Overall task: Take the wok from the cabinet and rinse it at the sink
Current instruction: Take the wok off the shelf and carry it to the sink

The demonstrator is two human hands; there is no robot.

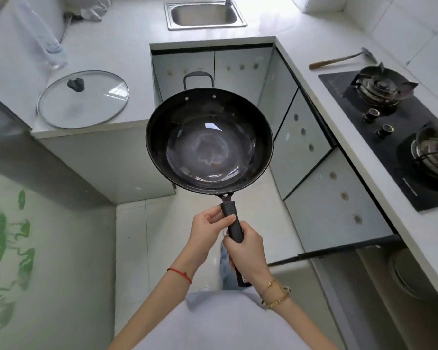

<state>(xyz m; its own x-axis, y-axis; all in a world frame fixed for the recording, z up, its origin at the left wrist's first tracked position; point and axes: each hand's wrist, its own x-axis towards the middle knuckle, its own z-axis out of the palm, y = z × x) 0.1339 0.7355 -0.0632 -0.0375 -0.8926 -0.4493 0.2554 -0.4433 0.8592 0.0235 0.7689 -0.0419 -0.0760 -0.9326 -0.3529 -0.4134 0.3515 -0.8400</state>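
Both hands, left hand point(210, 227) and right hand point(247, 251), grip the black round steel wok's point(209, 140) handle; the rinse awaits at the stainless sink point(205, 13), twelve o'clock.

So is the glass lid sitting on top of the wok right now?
No, the glass lid lies flat on the counter to the left, while the wok is held uncovered in the air.
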